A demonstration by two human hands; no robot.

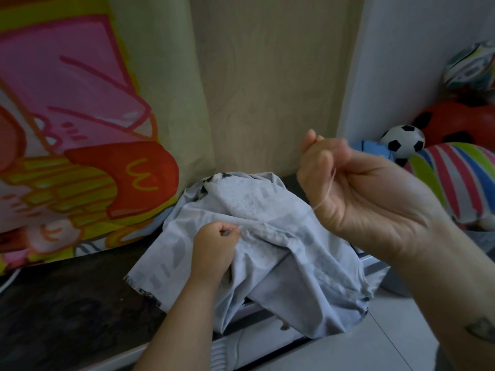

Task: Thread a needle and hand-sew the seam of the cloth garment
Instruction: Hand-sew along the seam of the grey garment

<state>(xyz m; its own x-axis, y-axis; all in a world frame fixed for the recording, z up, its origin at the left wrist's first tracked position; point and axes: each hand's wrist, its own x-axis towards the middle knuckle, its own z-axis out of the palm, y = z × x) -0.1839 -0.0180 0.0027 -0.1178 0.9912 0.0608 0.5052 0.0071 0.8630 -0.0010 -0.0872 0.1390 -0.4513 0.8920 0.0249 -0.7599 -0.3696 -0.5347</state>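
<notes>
A dark, mottled table [67, 311] carries a pale grey garment [289, 253], crumpled at its right end and hanging over the front edge. To the left, a bright printed cloth [80, 156] in pink, red and yellow meets the table top along its lower edge.

Head view, downward (close) over hands [348, 188]
</notes>
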